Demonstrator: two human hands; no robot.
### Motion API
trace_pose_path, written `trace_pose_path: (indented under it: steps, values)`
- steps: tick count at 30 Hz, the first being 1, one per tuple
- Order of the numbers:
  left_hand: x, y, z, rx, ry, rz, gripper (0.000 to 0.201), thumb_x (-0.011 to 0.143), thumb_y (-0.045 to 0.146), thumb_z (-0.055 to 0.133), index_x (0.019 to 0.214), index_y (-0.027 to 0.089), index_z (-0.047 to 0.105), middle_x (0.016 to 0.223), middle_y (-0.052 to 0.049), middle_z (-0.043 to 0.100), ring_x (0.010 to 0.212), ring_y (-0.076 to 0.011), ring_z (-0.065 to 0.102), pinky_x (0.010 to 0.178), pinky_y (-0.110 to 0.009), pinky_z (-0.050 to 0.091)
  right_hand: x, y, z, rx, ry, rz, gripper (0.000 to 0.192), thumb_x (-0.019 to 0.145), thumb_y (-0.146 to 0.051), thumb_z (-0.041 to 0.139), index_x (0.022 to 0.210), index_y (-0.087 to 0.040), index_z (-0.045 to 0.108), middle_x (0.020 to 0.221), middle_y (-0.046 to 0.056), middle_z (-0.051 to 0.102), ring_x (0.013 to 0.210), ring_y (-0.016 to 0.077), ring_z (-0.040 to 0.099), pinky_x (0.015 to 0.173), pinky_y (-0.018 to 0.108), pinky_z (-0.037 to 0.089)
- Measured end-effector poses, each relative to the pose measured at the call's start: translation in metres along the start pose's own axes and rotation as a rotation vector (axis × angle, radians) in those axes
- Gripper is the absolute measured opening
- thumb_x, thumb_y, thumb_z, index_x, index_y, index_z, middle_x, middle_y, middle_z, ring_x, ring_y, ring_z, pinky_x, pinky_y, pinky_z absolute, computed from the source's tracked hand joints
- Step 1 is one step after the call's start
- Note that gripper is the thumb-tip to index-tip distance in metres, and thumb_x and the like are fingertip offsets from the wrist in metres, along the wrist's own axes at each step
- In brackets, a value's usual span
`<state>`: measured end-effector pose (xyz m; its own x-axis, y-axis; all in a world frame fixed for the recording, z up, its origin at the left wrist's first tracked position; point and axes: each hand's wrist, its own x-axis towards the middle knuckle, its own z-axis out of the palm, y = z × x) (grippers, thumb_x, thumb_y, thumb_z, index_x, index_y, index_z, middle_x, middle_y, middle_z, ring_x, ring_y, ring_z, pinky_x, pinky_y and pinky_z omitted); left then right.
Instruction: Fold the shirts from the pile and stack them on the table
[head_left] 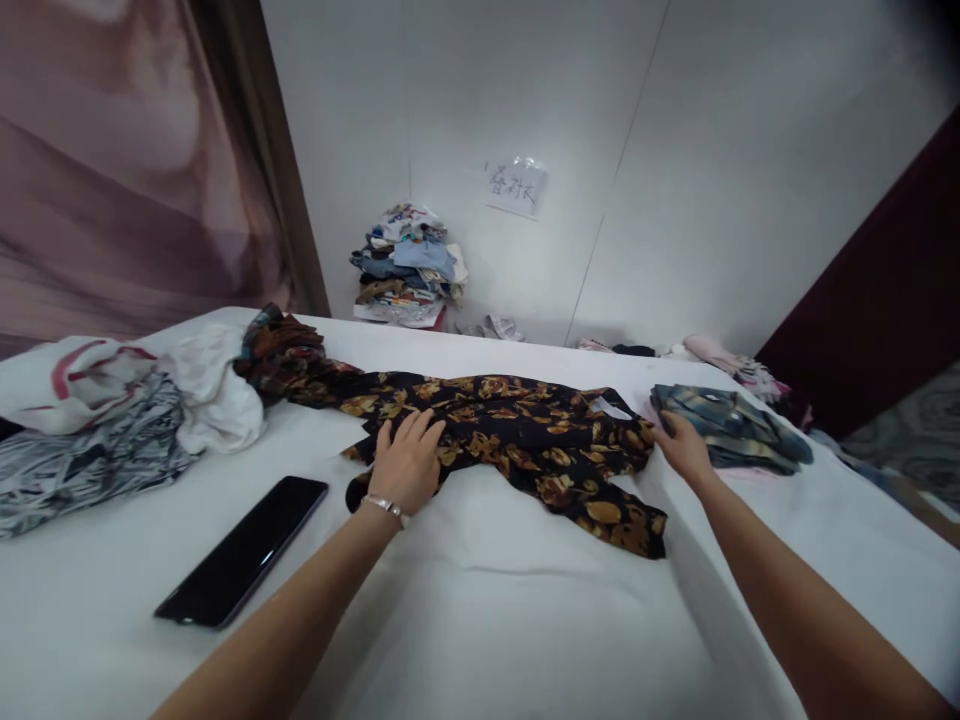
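From the head view, my left hand (406, 462) lies flat with open fingers on the dark floral shirt (517, 440), which is spread in the middle of the desk (480, 620). My right hand (681, 446) presses open on the shirt's right end, just beside a folded blue garment (731, 428). A black phone (244, 550) lies near the left edge.

2 hands (407, 462) (681, 446), 1 floral garment (525, 430), 1 phone (244, 551), 1 folded shirt (731, 425)

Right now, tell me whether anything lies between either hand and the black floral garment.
Nothing does. The left hand lies flat on the black floral garment, and the right hand touches its right edge, beside the folded blue cloth.
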<state>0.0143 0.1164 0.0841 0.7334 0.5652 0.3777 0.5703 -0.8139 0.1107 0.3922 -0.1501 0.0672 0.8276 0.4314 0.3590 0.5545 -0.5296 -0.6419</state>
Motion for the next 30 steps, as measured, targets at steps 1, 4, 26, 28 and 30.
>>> trace_pose_path:
  steps: [1,4,26,28,30]
  values:
    - [-0.007,0.004,0.002,-0.037,0.015,0.053,0.044,0.081,0.012,0.042,0.122,0.02,0.056,0.139,-0.01,0.05,0.129,-0.0266,0.041,0.109,-0.049,0.024,-0.021,-0.002,-0.002,0.05,-0.069,0.006,0.042,0.07,-0.043,0.06,0.102,-0.016,0.066,0.109,0.013,0.067,0.107,0.0308,0.058,0.095,0.046,0.043]
    - [-0.032,0.012,0.004,-0.134,-0.054,0.169,0.036,0.085,0.014,0.041,0.112,0.021,0.062,0.125,-0.008,0.06,0.116,-0.0231,0.051,0.1,-0.04,0.037,-0.088,-0.016,-0.005,0.247,-0.392,0.032,0.048,0.076,-0.048,0.058,0.115,-0.021,0.064,0.111,0.009,0.068,0.106,0.029,0.061,0.093,0.044,0.046]
    - [-0.148,-0.042,-0.056,-0.023,-0.319,0.007,0.014,0.079,0.026,0.052,0.081,0.023,0.066,0.084,-0.005,0.067,0.082,-0.0231,0.064,0.074,-0.035,0.048,-0.195,-0.021,-0.135,0.372,-0.255,0.076,0.009,0.059,-0.027,0.064,0.06,-0.021,0.069,0.099,0.008,0.069,0.094,0.0275,0.064,0.077,0.032,0.054]
    - [-0.159,-0.043,-0.059,-0.113,-0.333,-0.001,0.018,0.082,0.034,0.051,0.086,0.025,0.066,0.086,-0.003,0.068,0.078,-0.0207,0.064,0.068,-0.032,0.049,-0.201,-0.02,-0.132,0.374,-0.263,0.096,0.01,0.059,-0.026,0.059,0.059,-0.021,0.067,0.098,0.007,0.07,0.095,0.0276,0.063,0.076,0.033,0.054]
    - [-0.158,-0.039,-0.062,-0.169,-0.185,-0.014,0.026,0.087,0.04,0.046,0.097,0.025,0.064,0.094,-0.004,0.068,0.082,-0.0197,0.064,0.071,-0.031,0.05,-0.204,-0.023,-0.129,0.433,-0.245,0.108,0.009,0.058,-0.023,0.057,0.061,-0.021,0.066,0.099,0.007,0.07,0.098,0.0276,0.063,0.077,0.034,0.053]
